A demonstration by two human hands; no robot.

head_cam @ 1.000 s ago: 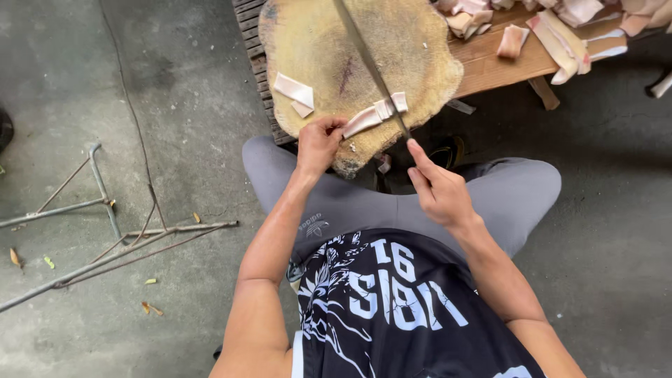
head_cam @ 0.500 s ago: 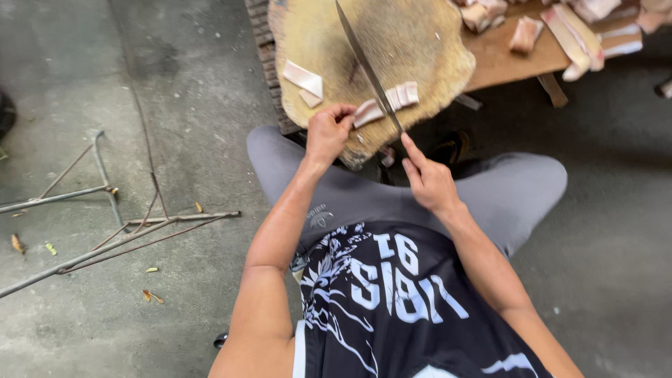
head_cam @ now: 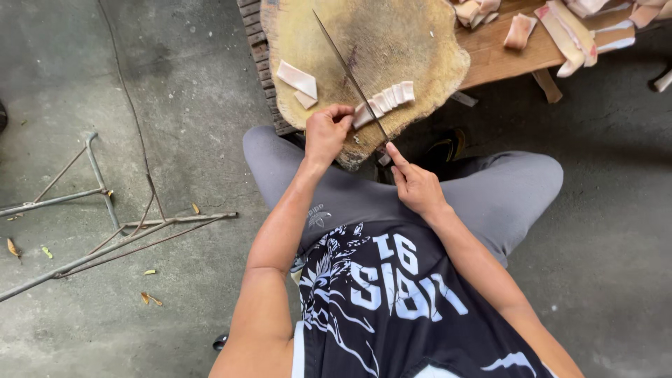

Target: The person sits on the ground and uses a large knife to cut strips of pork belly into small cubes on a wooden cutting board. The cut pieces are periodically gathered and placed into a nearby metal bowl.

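The right hand (head_cam: 414,183) is gripping the handle of a long, thin-bladed knife (head_cam: 348,73), fingers closed around it, the blade lying edge-down across a round, yellowish wooden chopping block (head_cam: 420,42). The left hand (head_cam: 326,131) is pressing curled fingers onto a pale, sliced strip of meat (head_cam: 383,102) near the block's front edge, just beside the blade. Two loose pale pieces (head_cam: 298,82) are lying further left on the block.
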